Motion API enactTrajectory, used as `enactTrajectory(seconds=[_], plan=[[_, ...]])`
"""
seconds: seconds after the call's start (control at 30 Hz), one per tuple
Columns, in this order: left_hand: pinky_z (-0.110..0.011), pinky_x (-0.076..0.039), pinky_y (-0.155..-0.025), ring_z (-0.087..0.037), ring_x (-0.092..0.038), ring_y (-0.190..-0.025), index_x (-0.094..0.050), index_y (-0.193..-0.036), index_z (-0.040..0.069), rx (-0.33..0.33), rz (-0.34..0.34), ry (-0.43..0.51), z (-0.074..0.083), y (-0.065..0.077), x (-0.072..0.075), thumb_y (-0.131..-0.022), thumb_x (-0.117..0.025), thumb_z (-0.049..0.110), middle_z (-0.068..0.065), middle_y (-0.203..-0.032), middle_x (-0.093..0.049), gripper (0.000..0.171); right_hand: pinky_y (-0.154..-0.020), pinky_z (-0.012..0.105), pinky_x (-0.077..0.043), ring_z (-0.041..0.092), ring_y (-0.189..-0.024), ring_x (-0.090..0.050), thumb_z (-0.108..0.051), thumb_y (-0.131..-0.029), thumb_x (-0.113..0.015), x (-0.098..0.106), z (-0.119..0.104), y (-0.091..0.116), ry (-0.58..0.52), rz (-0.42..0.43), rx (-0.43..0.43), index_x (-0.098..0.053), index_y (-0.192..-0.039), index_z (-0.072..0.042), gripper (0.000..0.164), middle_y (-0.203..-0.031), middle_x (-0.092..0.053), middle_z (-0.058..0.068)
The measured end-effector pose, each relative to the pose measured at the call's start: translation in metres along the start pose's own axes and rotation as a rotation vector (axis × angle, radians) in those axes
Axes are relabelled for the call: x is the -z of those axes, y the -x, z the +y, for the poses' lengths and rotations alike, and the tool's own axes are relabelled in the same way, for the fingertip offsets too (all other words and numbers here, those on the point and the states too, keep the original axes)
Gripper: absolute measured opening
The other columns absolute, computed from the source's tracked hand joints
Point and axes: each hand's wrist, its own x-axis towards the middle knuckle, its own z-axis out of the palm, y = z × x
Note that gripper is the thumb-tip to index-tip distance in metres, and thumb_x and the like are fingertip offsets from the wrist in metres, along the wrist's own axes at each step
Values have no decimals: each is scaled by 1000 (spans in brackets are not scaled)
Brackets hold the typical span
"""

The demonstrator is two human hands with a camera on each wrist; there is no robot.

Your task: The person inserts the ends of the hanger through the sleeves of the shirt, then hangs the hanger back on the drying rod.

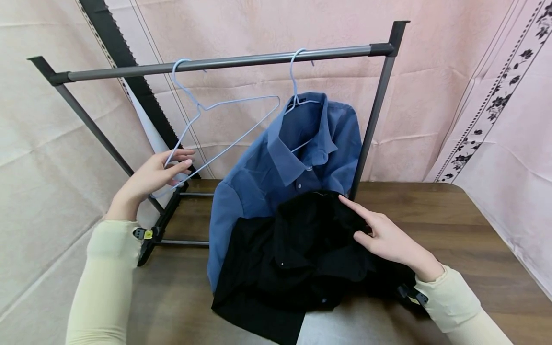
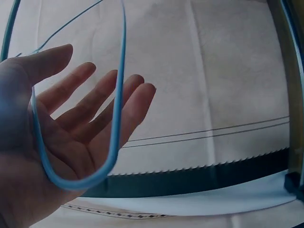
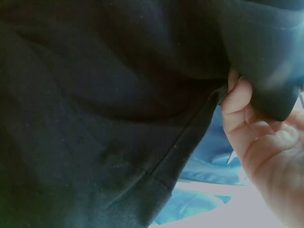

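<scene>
My left hand is at the lower left end of a light blue wire hanger that hangs bare from the rail. In the left wrist view, the looped end of the hanger crosses in front of the palm, and the fingers are spread and loosely bent. My right hand holds a black shirt near its collar, its index finger lying along the edge. Close up in the right wrist view, curled fingers grip the dark cloth; part of them is hidden behind the collar.
A blue shirt hangs on another light blue hanger at the right of the rail, behind the black one. The grey metal rack stands on a wooden table. Pink patterned cloth hangs behind.
</scene>
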Motion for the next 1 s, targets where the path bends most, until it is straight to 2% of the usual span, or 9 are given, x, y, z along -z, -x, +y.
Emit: enactTrajectory(seconds=[0.2, 0.33, 0.43, 0.57, 0.7, 0.8, 1.0], plan=[[-40, -59, -79, -20, -65, -108, -42, -152, 7, 42, -68, 150, -7, -7, -11, -105, -52, 41, -21, -146, -48, 59, -42, 23, -34, -3, -43, -24, 9, -84, -58, -1, 1, 2, -9, 1, -5, -31, -159, -25, 86, -126, -52, 10], [-40, -60, -77, -21, -68, -106, -38, -154, 5, 31, -115, 196, -8, -11, -18, -106, -50, 39, -24, -147, -47, 60, -42, 22, -34, -3, -43, -24, 9, -84, -58, -2, 2, 3, -2, 7, 1, -31, -159, -24, 87, -126, -52, 9], [-39, -60, -75, -23, -70, -99, -39, -154, 6, 23, -129, 193, -8, -14, -22, -106, -50, 40, -23, -138, -53, 59, -42, 22, -34, -4, -43, -23, 9, -83, -58, -3, 3, 4, 2, 8, -5, -31, -159, -24, 87, -102, -55, 3], [-34, -59, -66, -21, -68, -81, -45, -151, 8, 23, -104, 196, -9, -16, -27, -106, -51, 41, -10, -117, -67, 56, -42, 23, -34, -5, -42, -23, 10, -83, -57, -4, 4, 5, 4, 9, -8, -31, -159, -23, 87, -78, -39, -5], [-30, -54, -58, -18, -60, -71, -53, -145, 8, 28, -53, 206, -12, -18, -31, -105, -52, 42, 2, -105, -73, 53, -42, 23, -34, -5, -43, -23, 10, -83, -57, -4, 5, 4, 4, 19, 14, -32, -159, -22, 87, -86, -47, -1], [-28, -51, -56, -15, -57, -68, -58, -140, 5, 41, -14, 196, -13, -20, -32, -105, -53, 44, 6, -99, -72, 52, -42, 23, -34, -5, -43, -23, 11, -82, -58, -3, 5, 3, 7, 23, 27, -33, -159, -22, 87, -89, -48, 0], [-28, -49, -56, -15, -53, -63, -67, -124, 5, 32, 72, 188, -9, -20, -27, -103, -55, 46, 2, -84, -65, 48, -43, 23, -34, -4, -43, -23, 10, -82, -59, 1, 1, 4, 17, 18, 20, -33, -158, -20, 86, -77, -36, -8]])
